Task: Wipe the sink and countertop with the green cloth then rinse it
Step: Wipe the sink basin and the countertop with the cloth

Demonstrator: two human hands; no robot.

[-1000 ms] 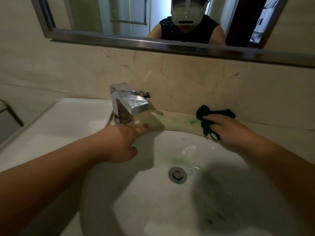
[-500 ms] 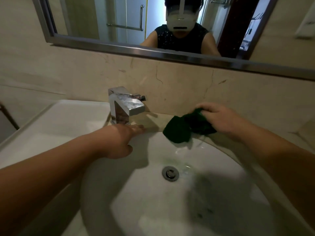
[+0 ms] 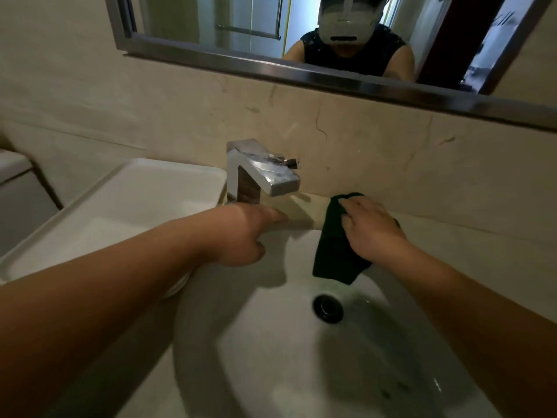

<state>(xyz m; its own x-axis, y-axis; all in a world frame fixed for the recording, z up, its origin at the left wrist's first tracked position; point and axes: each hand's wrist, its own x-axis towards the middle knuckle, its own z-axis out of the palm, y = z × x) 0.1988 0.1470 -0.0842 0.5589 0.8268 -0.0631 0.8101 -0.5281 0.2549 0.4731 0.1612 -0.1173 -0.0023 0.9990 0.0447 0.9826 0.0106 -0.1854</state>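
Looks like I'm in a home bathroom: white round sink (image 3: 271, 372) with a chrome square faucet (image 3: 259, 173), beige marble-ish countertop (image 3: 482, 248), metal-framed mirror (image 3: 331, 40) above, and a toilet tank (image 3: 15, 176) off left.

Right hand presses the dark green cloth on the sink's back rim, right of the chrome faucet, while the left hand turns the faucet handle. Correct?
Not quite. In the head view the left hand rests on the rim below the chrome faucet, not on its handle. The rest is right.
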